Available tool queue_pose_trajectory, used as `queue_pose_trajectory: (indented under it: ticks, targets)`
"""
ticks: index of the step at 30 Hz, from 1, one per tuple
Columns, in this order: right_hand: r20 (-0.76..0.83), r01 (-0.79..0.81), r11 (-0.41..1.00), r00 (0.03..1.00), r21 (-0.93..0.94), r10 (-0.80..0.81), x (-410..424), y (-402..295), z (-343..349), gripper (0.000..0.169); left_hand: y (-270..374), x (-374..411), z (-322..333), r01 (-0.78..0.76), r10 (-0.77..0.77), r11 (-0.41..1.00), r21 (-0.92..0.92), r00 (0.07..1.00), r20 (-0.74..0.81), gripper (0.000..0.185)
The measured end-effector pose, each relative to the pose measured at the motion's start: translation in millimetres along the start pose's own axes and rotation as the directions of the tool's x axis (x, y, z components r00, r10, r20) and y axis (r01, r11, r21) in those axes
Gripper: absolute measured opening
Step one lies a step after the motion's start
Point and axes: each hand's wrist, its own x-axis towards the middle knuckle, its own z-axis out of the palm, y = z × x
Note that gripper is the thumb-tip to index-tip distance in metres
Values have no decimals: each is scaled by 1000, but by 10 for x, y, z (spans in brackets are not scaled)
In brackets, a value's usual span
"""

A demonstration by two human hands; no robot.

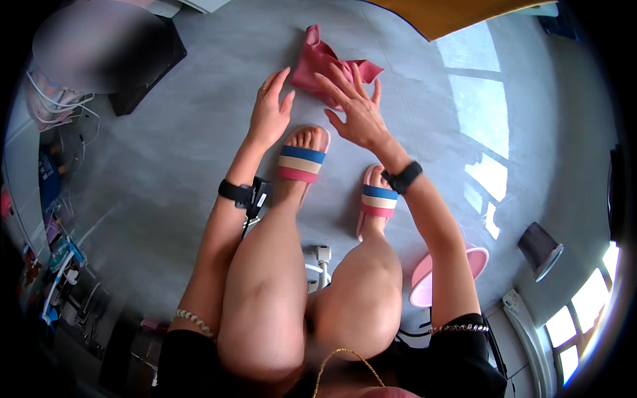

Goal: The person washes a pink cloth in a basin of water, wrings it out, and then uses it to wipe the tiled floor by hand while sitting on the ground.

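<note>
A crumpled pink cloth [316, 74] lies on the grey floor in front of my feet. My right hand [356, 107] is spread over the cloth's near right part, fingers apart; whether the fingertips touch it cannot be told. To the left of the cloth is my left hand [271, 109], palm turned inward, thumb apart from the fingers, holding nothing. Black bands circle both wrists. Below the hands are my feet in striped slide sandals, the left sandal [302, 164] and the right sandal [379, 200], each with blue, cream and pink bands.
A pink basin [422, 281] sits by my right knee, partly behind my arm. Farther right is a dark bin [537, 248]. White cables [64, 107] and a dark box-like object [149, 74] are at upper left. A brown-yellow panel [448, 15] juts in at the top.
</note>
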Motion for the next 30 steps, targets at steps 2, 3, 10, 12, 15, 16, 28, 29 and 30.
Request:
queue_pose_trajectory:
  ticks: [2, 3, 10, 12, 15, 16, 28, 29, 30]
  targets:
    - [-18, -52, 998, 998, 40, 52, -247, 71, -140, 71, 66, 140, 219, -118, 122, 991, 68, 991, -62, 46]
    - [-23, -89, 994, 996, 58, 90, -378, 131, -178, 70, 132, 219, 327, -183, 192, 977, 110, 978, -85, 48]
    - [-45, -118, 990, 991, 82, 122, -471, 265, -32, 67, -32, 177, 379, 91, -128, 881, 464, 991, 48, 63]
    - [-75, -95, 991, 992, 95, 102, -241, 172, 40, 65, -154, 170, 213, 111, -138, 894, 434, 990, 30, 64]
    - [-126, -73, 979, 987, 190, 98, -86, 3, 111, 62, -158, 227, 288, -26, 19, 938, 346, 1000, 25, 64]
    - [-124, -62, 986, 989, 158, 82, -109, -21, 96, 59, -89, 252, 392, -85, 81, 945, 316, 996, 28, 64]
    - [-170, -412, 897, 884, 162, 436, -1397, 707, 76, 44, -615, 203, 210, 189, -164, 693, 695, 981, -104, 74]
    - [-171, -418, 892, 879, 175, 445, -1403, 690, 50, 44, -779, 157, 97, 268, -208, 691, 672, 963, -170, 73]
    - [-166, -422, 886, 876, 192, 453, -1402, 667, 11, 44, -962, 87, -56, 331, -252, 699, 633, 944, -215, 72]
